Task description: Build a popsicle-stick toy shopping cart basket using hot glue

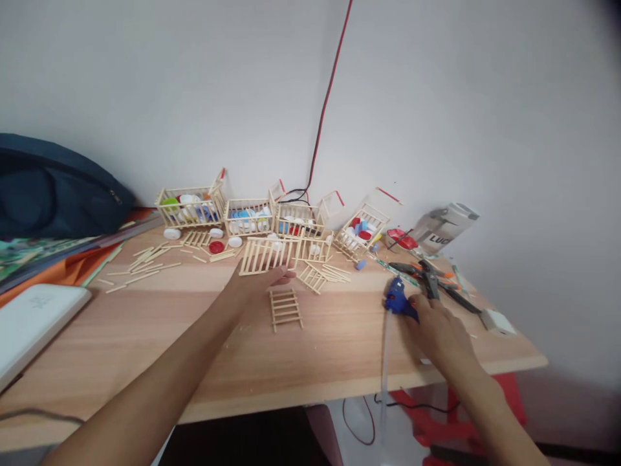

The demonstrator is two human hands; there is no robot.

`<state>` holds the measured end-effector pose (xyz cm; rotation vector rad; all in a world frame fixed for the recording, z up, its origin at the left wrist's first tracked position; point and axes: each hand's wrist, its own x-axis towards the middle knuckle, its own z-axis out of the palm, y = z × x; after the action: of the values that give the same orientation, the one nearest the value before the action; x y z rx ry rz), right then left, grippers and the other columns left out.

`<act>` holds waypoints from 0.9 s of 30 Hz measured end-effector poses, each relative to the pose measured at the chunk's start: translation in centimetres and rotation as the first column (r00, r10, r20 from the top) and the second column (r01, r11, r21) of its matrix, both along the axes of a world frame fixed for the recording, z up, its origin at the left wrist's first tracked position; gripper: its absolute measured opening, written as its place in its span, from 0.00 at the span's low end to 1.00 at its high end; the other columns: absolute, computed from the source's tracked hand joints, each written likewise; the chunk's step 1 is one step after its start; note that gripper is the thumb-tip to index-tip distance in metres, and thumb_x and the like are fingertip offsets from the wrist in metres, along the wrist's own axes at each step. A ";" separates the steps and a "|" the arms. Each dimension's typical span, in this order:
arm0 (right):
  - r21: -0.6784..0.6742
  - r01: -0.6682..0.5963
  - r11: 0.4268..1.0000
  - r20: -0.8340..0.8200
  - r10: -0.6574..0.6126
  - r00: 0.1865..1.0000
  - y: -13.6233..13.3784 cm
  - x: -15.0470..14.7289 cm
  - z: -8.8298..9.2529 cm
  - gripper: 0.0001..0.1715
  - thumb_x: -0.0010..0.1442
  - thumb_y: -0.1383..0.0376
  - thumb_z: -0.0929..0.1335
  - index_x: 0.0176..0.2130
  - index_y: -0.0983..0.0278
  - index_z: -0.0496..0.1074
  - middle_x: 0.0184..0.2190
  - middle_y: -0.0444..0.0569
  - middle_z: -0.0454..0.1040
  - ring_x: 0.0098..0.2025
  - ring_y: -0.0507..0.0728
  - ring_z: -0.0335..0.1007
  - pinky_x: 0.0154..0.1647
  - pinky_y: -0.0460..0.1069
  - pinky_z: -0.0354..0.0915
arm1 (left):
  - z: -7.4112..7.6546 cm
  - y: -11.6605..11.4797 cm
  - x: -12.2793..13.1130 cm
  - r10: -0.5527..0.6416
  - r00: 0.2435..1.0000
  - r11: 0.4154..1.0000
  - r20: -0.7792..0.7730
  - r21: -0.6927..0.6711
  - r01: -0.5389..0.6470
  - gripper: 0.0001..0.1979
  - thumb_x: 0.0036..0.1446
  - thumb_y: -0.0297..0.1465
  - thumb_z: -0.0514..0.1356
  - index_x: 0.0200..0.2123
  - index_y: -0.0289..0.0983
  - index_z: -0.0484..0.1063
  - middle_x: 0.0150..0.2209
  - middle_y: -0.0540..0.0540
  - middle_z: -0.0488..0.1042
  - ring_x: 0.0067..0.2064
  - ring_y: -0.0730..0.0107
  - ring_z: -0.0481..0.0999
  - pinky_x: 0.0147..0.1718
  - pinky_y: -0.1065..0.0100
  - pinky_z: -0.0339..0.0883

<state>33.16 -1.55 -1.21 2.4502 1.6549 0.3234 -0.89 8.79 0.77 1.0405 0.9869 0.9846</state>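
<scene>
In my left hand (257, 285) is a small open frame (266, 254) of thin wooden sticks, gripped by its lower edge. Just below it, a ladder-like stick panel (285, 309) lies flat on the table. My right hand (439, 327) is wrapped round the handle of a blue glue gun (398, 296), near the table's right side. A long translucent glue stick (385, 349) trails from the gun toward the front edge. Behind my left hand, another stick panel (313, 277) lies among loose sticks.
Small stick carts (191, 206) holding coloured bottle caps line the wall. Loose sticks (145, 262) lie at the left. Pliers (429, 278), a white adapter (497, 321) and a box (446, 228) stand or lie right. A white power bank (41, 330) and dark bag (58, 188) occupy the left.
</scene>
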 end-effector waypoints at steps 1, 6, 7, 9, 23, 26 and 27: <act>-0.004 0.004 1.000 -0.019 -0.004 1.000 0.0 0.2 -0.2 0.14 0.64 0.64 0.63 0.48 0.65 0.68 0.44 0.62 0.74 0.44 0.67 0.74 0.39 0.55 0.64 | 0.1 -0.1 0.0 0.006 1.000 1.000 -0.011 -0.014 -0.007 0.16 0.48 0.37 0.70 0.39 0.34 0.77 0.39 0.41 0.82 0.45 0.58 0.81 0.53 0.57 0.72; 0.085 -0.082 0.993 -0.099 0.090 0.991 -0.4 0.9 -1.3 0.16 0.64 0.65 0.61 0.50 0.69 0.65 0.46 0.64 0.73 0.49 0.66 0.72 0.47 0.55 0.63 | 0.5 -0.3 0.1 0.014 1.000 1.000 0.009 -0.015 -0.014 0.14 0.50 0.35 0.69 0.38 0.35 0.77 0.40 0.42 0.82 0.45 0.59 0.81 0.53 0.57 0.72; 0.114 -0.080 0.990 -0.105 0.092 0.990 -0.5 0.8 -1.5 0.17 0.64 0.64 0.61 0.50 0.70 0.64 0.46 0.64 0.73 0.48 0.66 0.72 0.48 0.55 0.63 | 0.5 -0.2 0.1 0.007 1.000 1.000 0.020 -0.004 -0.007 0.14 0.50 0.35 0.69 0.38 0.35 0.77 0.40 0.42 0.82 0.45 0.59 0.81 0.53 0.57 0.72; 0.162 -0.062 0.985 -0.110 0.080 0.991 -0.7 0.6 -1.6 0.18 0.63 0.63 0.61 0.50 0.70 0.64 0.46 0.64 0.73 0.47 0.66 0.72 0.47 0.55 0.63 | 0.3 -0.1 0.1 -0.006 1.000 1.000 0.024 -0.005 0.006 0.13 0.51 0.35 0.68 0.39 0.35 0.77 0.39 0.43 0.82 0.46 0.59 0.81 0.54 0.57 0.71; -0.065 0.130 0.989 -0.193 -0.141 0.971 0.1 -0.4 0.8 0.20 0.66 0.61 0.60 0.52 0.71 0.64 0.44 0.66 0.75 0.46 0.68 0.75 0.39 0.55 0.64 | 0.0 0.1 0.2 0.004 1.000 1.000 -0.018 -0.007 -0.004 0.15 0.50 0.37 0.68 0.40 0.36 0.76 0.41 0.42 0.82 0.48 0.57 0.80 0.55 0.56 0.71; 0.006 0.175 0.985 -0.206 -0.170 0.964 -0.1 -0.7 0.9 0.18 0.64 0.60 0.61 0.50 0.68 0.65 0.46 0.64 0.74 0.45 0.67 0.74 0.37 0.54 0.64 | 0.4 -0.1 0.2 0.015 1.000 1.000 -0.016 -0.021 -0.015 0.14 0.50 0.36 0.68 0.39 0.35 0.76 0.39 0.43 0.82 0.46 0.58 0.81 0.56 0.57 0.70; 0.043 0.178 0.983 -0.220 -0.165 0.962 -0.3 -0.6 0.8 0.18 0.64 0.59 0.61 0.49 0.67 0.65 0.46 0.63 0.74 0.45 0.67 0.74 0.36 0.54 0.64 | 0.5 -0.1 0.2 0.019 1.000 0.999 -0.021 -0.028 -0.019 0.14 0.50 0.36 0.68 0.39 0.35 0.76 0.39 0.43 0.82 0.46 0.59 0.81 0.56 0.56 0.70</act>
<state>32.54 -1.89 -0.41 2.7378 1.5123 0.0894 -0.72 8.65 1.32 1.0213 1.0268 0.9745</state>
